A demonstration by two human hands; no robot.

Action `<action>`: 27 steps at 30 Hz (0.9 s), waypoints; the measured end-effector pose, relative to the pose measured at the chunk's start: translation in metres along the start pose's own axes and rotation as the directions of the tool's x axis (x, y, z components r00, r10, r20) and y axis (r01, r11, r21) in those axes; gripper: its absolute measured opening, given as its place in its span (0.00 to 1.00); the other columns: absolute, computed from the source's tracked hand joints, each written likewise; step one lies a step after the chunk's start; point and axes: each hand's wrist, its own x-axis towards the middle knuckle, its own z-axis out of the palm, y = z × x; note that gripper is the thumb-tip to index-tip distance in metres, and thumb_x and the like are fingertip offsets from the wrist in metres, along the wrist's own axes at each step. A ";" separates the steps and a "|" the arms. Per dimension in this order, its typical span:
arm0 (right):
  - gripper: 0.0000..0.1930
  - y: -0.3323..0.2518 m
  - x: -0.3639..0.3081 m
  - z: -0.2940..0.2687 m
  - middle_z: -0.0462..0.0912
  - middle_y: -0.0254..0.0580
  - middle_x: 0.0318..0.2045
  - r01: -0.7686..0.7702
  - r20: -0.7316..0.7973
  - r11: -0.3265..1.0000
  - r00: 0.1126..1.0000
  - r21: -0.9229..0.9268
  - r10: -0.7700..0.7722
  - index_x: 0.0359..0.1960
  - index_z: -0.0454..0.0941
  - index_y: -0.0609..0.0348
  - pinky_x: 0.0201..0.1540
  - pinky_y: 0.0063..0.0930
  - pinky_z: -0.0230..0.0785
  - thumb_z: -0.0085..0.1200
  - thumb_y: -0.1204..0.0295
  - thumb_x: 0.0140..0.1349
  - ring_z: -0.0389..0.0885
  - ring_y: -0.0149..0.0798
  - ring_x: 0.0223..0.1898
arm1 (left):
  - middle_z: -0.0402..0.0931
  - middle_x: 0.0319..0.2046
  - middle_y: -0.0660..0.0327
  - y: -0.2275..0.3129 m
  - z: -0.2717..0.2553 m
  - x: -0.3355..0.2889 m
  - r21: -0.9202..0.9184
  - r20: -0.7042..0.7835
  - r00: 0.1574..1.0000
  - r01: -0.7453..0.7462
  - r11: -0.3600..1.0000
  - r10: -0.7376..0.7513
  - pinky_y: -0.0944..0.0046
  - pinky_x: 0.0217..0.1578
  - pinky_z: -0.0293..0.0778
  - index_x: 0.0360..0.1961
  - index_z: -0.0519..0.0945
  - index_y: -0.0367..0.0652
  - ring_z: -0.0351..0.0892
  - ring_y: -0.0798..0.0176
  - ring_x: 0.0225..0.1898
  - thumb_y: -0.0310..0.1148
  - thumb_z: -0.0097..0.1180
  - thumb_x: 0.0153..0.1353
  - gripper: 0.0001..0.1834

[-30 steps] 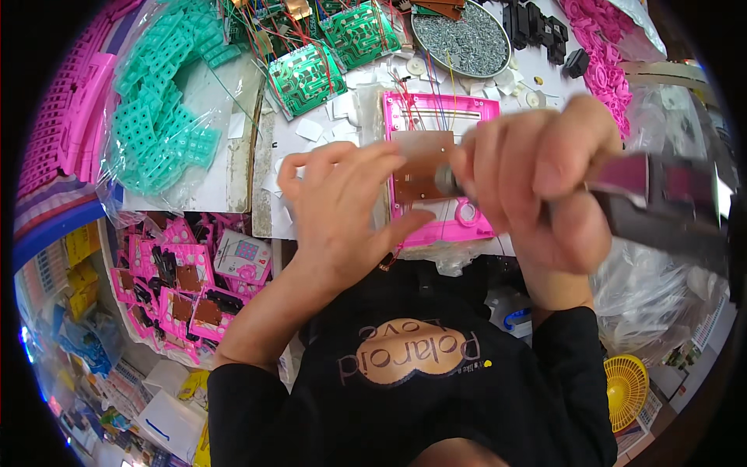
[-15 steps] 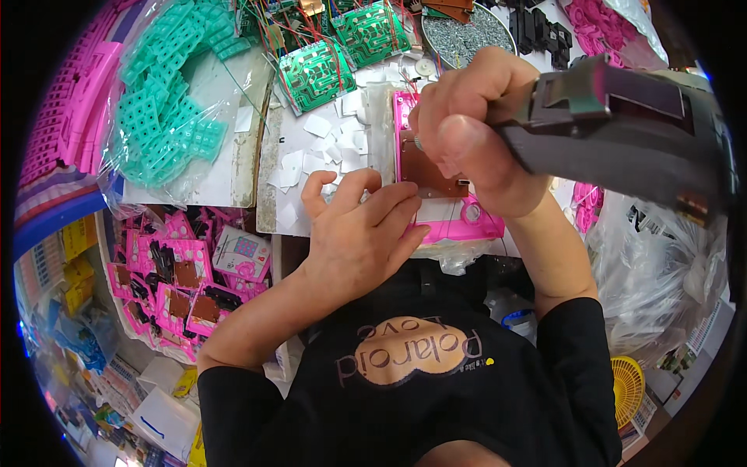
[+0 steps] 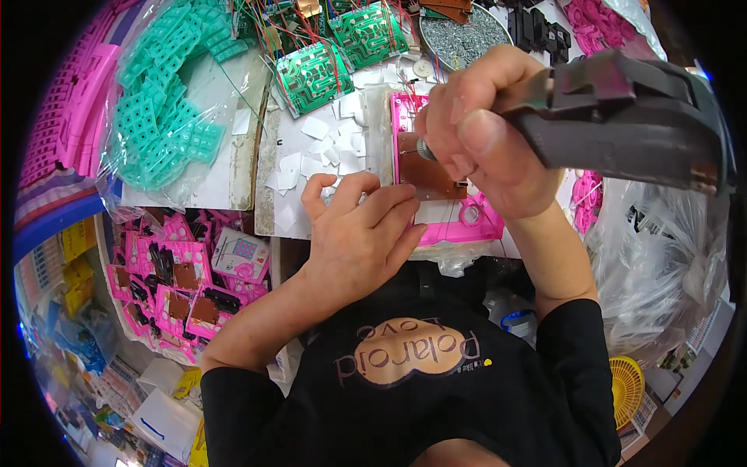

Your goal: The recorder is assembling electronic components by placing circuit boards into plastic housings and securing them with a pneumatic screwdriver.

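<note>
In my right hand [image 3: 490,132] is a dark grey electric screwdriver [image 3: 615,117], gripped with the fingers wrapped round its front end. Its thin bit points left and meets the brown circuit board [image 3: 429,183] near the board's left edge. That board lies inside a pink plastic casing [image 3: 459,232] on the table in front of me. My left hand [image 3: 358,226] rests with fingers apart beside the casing's left edge. Its index fingertip reaches the board's lower left corner, and the thumb lies along the casing. Part of the casing is hidden under my right hand.
White paper pieces [image 3: 331,148] are scattered left of the casing. Green circuit boards [image 3: 315,76] with red wires and a round tray of screws [image 3: 467,39] stand behind. Teal keypads [image 3: 167,101] fill a bag at left, above a box of pink casings [image 3: 167,268].
My right hand and the screwdriver have shifted slightly right, tilting so that the bit now shows against the brown board. My left hand has hardly moved.
</note>
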 end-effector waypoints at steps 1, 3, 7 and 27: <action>0.13 0.000 0.000 0.000 0.69 0.33 0.16 -0.011 0.001 1.000 1.000 -0.018 0.011 0.36 0.69 0.58 0.20 0.24 0.60 0.60 0.66 0.69 0.65 0.26 0.16 | 0.82 0.48 0.71 0.000 0.000 0.000 -0.002 -0.001 1.000 0.002 1.000 -0.002 0.48 0.55 0.54 0.41 0.86 0.50 0.74 0.60 0.48 0.37 0.71 0.51 0.14; 0.12 0.001 0.000 0.002 0.69 0.33 0.15 -0.023 -0.002 0.999 1.000 -0.048 0.023 0.35 0.69 0.58 0.20 0.24 0.59 0.60 0.66 0.69 0.65 0.26 0.15 | 0.82 0.48 0.71 0.000 0.000 0.000 0.001 -0.006 1.000 -0.004 1.000 0.004 0.48 0.55 0.54 0.42 0.87 0.50 0.75 0.60 0.48 0.37 0.70 0.51 0.15; 0.12 0.004 -0.002 0.002 0.69 0.34 0.15 -0.043 -0.006 0.994 0.999 -0.097 0.042 0.35 0.68 0.58 0.20 0.24 0.59 0.59 0.68 0.68 0.64 0.26 0.15 | 0.82 0.46 0.70 -0.001 0.000 0.000 0.000 -0.004 1.000 -0.010 1.000 0.010 0.48 0.55 0.55 0.43 0.87 0.50 0.75 0.60 0.47 0.37 0.70 0.51 0.16; 0.24 -0.063 -0.081 -0.057 0.79 0.51 0.56 0.180 0.165 0.273 0.983 -0.945 -0.077 0.54 0.79 0.61 0.59 0.43 0.70 0.60 0.86 0.52 0.78 0.52 0.55 | 0.75 0.28 0.64 0.018 -0.012 0.030 -0.643 0.525 0.776 0.631 0.435 -0.349 0.72 0.24 0.64 0.39 0.82 0.40 0.71 0.72 0.23 0.27 0.57 0.70 0.04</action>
